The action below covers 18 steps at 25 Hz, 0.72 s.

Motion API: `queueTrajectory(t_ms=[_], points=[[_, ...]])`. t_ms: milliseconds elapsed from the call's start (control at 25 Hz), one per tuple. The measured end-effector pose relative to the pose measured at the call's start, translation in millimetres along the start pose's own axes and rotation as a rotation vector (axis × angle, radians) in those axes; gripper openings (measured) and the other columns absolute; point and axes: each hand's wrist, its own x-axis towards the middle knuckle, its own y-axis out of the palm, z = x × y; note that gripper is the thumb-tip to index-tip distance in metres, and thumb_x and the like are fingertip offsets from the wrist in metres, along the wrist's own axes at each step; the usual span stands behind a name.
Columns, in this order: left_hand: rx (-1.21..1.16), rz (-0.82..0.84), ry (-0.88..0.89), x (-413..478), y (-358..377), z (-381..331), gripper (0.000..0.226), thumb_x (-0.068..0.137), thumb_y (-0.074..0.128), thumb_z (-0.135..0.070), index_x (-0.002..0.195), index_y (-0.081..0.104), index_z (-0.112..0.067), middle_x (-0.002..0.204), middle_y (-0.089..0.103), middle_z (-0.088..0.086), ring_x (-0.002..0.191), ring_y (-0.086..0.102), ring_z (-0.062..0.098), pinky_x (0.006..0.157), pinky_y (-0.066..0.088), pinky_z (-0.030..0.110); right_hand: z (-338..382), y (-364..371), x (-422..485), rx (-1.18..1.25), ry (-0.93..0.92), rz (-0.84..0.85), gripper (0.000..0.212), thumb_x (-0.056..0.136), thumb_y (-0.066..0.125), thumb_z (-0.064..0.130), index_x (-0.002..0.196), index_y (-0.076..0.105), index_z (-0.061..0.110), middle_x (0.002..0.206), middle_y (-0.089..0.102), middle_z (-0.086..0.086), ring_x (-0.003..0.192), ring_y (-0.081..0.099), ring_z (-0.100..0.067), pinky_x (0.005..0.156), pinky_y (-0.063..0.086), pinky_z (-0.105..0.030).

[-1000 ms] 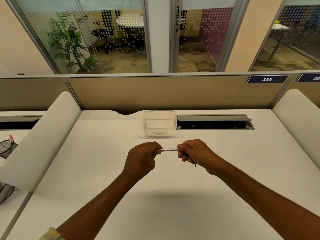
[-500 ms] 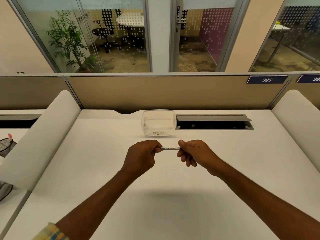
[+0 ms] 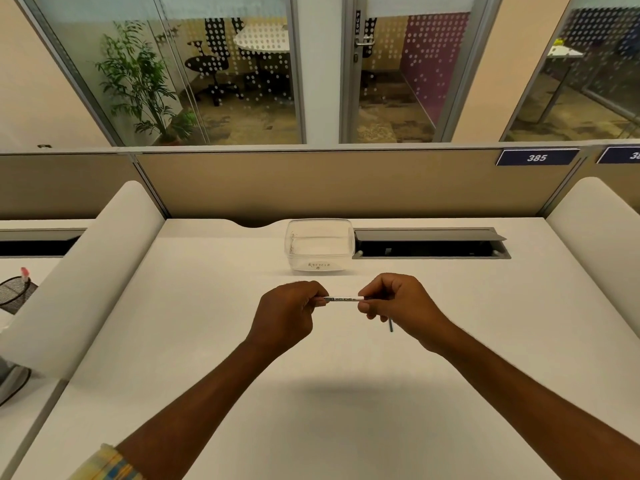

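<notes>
Both hands are closed on a slim whiteboard marker [image 3: 343, 298], held level at the centre of the frame, over the white desk [image 3: 311, 410]. The left hand [image 3: 289, 315] grips its left end and the right hand [image 3: 398, 306] pinches its right end. A thin blue stick [image 3: 391, 325] pokes down from under the right hand. Just above them stands a clear plastic tub [image 3: 318, 249], with a cable slot [image 3: 429, 244] to its right. A black mesh cup [image 3: 15, 292] sits at the left edge.
</notes>
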Motion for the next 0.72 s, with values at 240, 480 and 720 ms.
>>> queueTrajectory(t_ms=[240,480,720], points=[[0.002,-0.024,0.019,-1.0,2.1,1.4,0.019,0.090,0.070,-0.008,0.092,0.073,-0.026,0.075,0.071,-0.012,0.070,0.063,0.012,0.060,0.049,0.028,4.4,-5.0,-1.4,0.078,0.225,0.239,0.057,0.109,0.052,0.052,0.087,0.080,0.007,0.078,0.076,-0.012,0.068,0.072,-0.024,0.055,0.050,-0.026],[-0.006,-0.039,-0.001,-3.3,5.9,1.2,0.019,0.090,0.072,-0.008,0.091,0.073,-0.027,0.076,0.072,-0.012,0.069,0.064,0.012,0.058,0.049,0.029,-2.4,-2.3,-1.0,0.012,0.063,0.077,0.010,0.099,0.076,0.017,0.094,0.079,0.008,0.079,0.082,-0.005,0.066,0.074,-0.007,0.059,0.053,-0.023],[-0.001,-0.036,0.007,-4.0,5.5,-0.2,0.019,0.090,0.070,-0.008,0.091,0.072,-0.027,0.076,0.072,-0.012,0.071,0.065,0.013,0.060,0.052,0.032,7.2,-2.7,-2.4,0.128,0.255,0.218,0.065,0.106,0.054,0.059,0.092,0.080,0.002,0.077,0.075,-0.012,0.063,0.068,-0.019,0.052,0.046,-0.024]])
